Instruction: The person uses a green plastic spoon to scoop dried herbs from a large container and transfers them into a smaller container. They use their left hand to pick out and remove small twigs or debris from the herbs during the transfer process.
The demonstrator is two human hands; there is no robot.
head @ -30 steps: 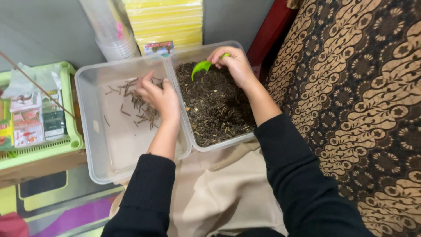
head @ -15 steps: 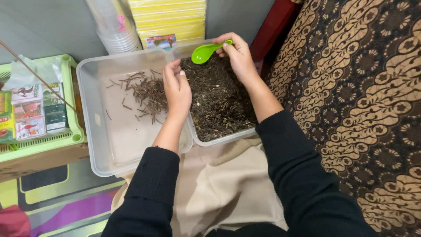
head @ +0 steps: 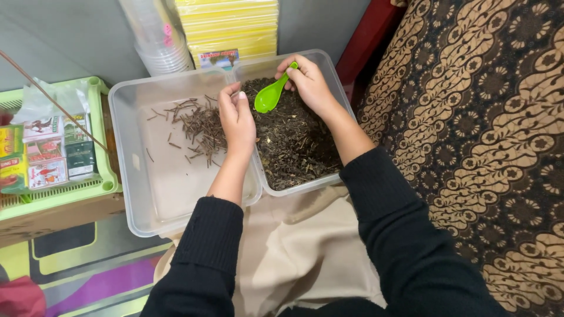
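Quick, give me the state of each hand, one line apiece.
Left hand: fingers curled over the container wall; whether it holds anything cannot be told.
Right hand: closed on the green spoon.

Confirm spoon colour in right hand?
Bright green spoon, held by the right hand; head view.

The left hand (head: 238, 120) covers part of the twig pile (head: 197, 126) and the wall between the two clear tubs, and its fingertips curl out of sight. At the top edge of the frame, the stacked cups (head: 158, 35) and yellow stack (head: 232, 23) are cut off. The packets in the green tray (head: 88, 188) at the left edge are cropped.
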